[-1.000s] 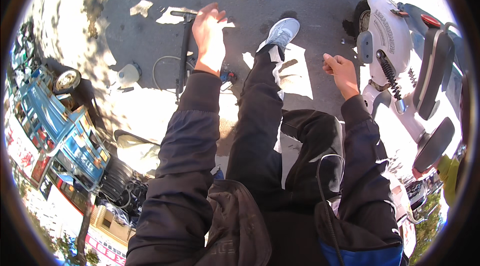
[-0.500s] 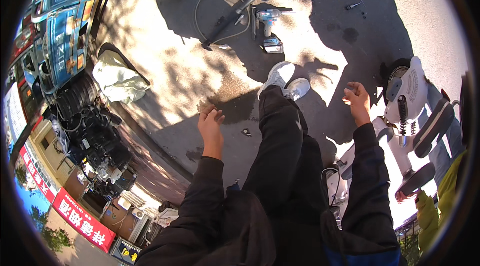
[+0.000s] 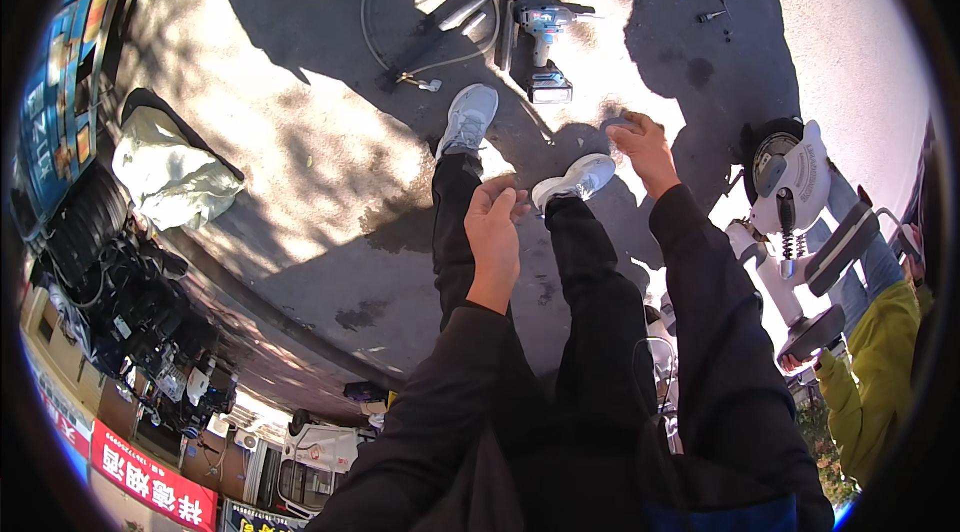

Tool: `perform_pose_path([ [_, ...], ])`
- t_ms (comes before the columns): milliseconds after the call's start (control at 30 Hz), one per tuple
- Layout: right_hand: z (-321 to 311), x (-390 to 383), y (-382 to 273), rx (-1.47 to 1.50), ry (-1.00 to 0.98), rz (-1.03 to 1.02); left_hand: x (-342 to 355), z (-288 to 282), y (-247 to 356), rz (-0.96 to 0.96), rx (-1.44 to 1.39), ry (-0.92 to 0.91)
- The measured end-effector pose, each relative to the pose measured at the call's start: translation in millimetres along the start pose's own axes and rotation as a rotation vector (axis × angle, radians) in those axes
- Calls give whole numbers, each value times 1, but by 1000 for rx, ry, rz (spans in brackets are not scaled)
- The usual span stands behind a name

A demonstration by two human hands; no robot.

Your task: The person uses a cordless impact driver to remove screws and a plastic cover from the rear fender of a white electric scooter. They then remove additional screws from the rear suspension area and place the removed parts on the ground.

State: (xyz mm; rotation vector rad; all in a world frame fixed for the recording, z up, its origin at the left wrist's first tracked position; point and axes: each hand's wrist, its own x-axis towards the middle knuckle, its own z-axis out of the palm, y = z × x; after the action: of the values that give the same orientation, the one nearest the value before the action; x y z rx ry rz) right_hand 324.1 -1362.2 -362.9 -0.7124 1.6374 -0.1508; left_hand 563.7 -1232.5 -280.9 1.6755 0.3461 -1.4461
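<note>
My left hand [image 3: 494, 237] is in front of my left leg, its fingers loosely curled and a little apart. My right hand [image 3: 645, 152] reaches forward above my right shoe [image 3: 574, 182], fingers half bent. Nothing shows in either hand. Beyond them a blue and grey cordless power drill or impact driver [image 3: 543, 27] lies on the ground with its battery toward me. Beside it lies a long dark floor pump [image 3: 452, 24], or a similar tube-shaped tool, with a looped pale hose [image 3: 366, 20].
Left of me are a pale cloth bundle [image 3: 165, 172], a dark machine [image 3: 140, 307] and a blue vehicle [image 3: 75, 82]. A white scooter [image 3: 800, 182] stands on the right beside a person in a yellow-green top [image 3: 875, 362]. Small metal tools [image 3: 714, 12] lie at the upper right.
My left leg has stepped out to the left, so both shoes now stand apart. Both hands have come closer together, the right one reaching farther forward. The tools appear slightly larger.
</note>
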Motion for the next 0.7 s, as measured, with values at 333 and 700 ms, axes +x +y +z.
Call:
perform_pose_path([
  [333, 119, 177, 33, 39, 127, 51, 74, -12, 36, -342, -229, 66],
  [700, 169, 262, 54, 104, 277, 76, 109, -22, 62, -259, -156, -22],
])
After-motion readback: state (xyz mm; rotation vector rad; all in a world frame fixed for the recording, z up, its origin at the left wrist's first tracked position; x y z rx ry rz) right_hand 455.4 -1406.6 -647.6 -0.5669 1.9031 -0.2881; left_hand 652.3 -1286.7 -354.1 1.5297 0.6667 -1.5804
